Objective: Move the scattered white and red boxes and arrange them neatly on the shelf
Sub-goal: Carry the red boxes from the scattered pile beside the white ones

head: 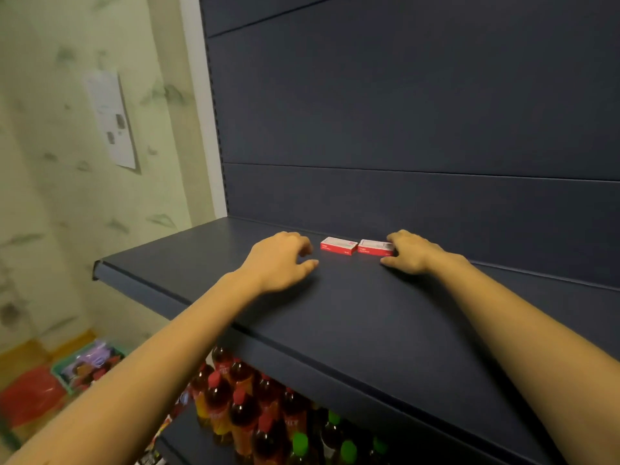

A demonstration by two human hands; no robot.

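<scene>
While lying loosely curled on the shelf (335,313), held nothing: left hand (280,260), just beside the left box (339,246). Counted two in all, left box and right box (374,247), white on top and red at the sides, set end to end near the back panel, almost touching. Judged light, stiff card, perhaps a little slick; best pinched across the long sides. Curled round the right box's far end, thumb in front: right hand (414,253).
</scene>
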